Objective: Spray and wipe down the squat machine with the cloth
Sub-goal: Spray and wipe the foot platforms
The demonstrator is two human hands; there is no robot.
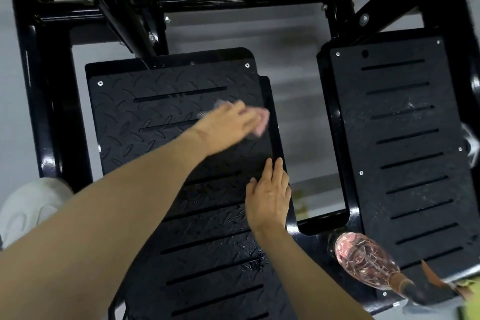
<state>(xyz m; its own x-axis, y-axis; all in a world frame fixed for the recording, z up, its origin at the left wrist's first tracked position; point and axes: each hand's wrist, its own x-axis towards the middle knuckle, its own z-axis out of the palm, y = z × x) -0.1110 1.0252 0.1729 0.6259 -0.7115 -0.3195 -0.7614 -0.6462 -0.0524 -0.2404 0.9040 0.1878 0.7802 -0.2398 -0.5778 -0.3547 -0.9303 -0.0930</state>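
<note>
The squat machine's left foot plate (145, 122) is being wiped. The left hand (228, 125) lies on a pink cloth (261, 122) near the plate's 2 o'clock corner. Its grip is wide, with the fingers laid flat over the cloth and pressing it down rather than bunching it; both are blurred. The right hand (268, 197) rests with straight fingers on the plate's 3 o'clock edge, holding nothing, and seems to brace the body.

Wet streaks (253, 261) glisten toward the plate's 5 o'clock area, so by my reading the upper part is being covered and the lower part is not yet dried. The tread pattern and the slots will trap liquid. A good pass would run along the slots with firm, even pressure, in overlapping strokes from 12 o'clock down to 6, and end over the wet patch.

The spray bottle (363, 257) lies on its side at 4 o'clock in the view, between the plates. The right foot plate (405, 153) at 3 o'clock shows pale specks and likely needs the same treatment.
</note>
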